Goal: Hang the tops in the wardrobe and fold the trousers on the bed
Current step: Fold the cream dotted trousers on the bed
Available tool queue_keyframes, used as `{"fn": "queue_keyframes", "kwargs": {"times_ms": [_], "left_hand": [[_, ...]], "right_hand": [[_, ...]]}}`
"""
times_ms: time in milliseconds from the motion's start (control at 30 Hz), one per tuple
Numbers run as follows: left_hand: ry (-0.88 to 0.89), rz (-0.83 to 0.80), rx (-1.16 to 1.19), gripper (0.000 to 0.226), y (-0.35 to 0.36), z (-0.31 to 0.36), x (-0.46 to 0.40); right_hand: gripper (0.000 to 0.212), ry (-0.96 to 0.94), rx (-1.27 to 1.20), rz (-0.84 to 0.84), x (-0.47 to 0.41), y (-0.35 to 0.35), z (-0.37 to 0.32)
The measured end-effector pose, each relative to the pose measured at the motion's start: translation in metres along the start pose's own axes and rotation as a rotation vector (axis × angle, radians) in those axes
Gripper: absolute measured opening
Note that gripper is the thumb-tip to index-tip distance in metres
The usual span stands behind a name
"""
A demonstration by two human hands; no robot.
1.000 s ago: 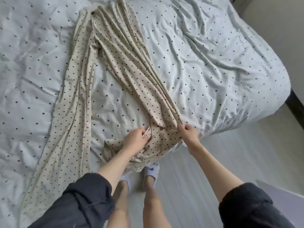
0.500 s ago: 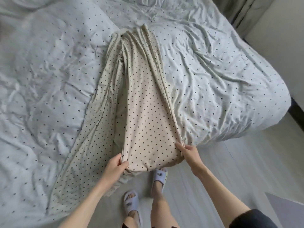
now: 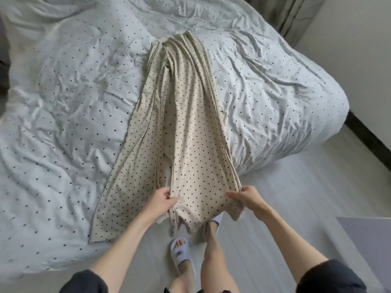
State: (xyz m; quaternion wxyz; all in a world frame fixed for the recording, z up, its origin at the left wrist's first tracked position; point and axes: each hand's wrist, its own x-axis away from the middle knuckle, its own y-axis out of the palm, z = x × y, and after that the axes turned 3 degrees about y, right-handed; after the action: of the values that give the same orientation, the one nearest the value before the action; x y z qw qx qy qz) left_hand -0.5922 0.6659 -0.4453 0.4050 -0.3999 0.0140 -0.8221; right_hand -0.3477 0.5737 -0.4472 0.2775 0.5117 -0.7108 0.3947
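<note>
Both hands hold the near end of cream trousers spread on the bed.

The cream, black-dotted fabric trousers [image 3: 186, 132] lie on the pale blue dotted duvet of the bed [image 3: 63, 115], their long axis running from 12 o'clock down to 6 o'clock, the far end bunched in pleats, the near end hanging past the bed's edge. The left hand [image 3: 161, 200] pinches the right leg's near hem at its left edge; the right hand [image 3: 246, 197] grips its right edge. The other leg slants toward 7 o'clock. Lilac slippers [image 3: 182, 253] stand on the pale floor [image 3: 285, 208] below.
</note>
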Motion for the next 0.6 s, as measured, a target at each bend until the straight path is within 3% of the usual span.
{"fn": "queue_keyframes", "kwargs": {"times_ms": [267,467,600], "left_hand": [[-0.103,-0.001,-0.04,0.02,0.017,-0.054,0.027],[-0.163,0.086,-0.106,0.031,0.029,-0.085,0.025],[-0.269,0.013,-0.171,0.016,0.035,-0.107,0.02]], "right_hand": [[0.018,0.124,-0.05,0.061,0.02,0.028,0.061],[0.014,0.191,-0.062,0.123,0.007,0.036,0.093],[0.022,0.218,0.038,0.083,-0.004,0.036,0.106]]}}
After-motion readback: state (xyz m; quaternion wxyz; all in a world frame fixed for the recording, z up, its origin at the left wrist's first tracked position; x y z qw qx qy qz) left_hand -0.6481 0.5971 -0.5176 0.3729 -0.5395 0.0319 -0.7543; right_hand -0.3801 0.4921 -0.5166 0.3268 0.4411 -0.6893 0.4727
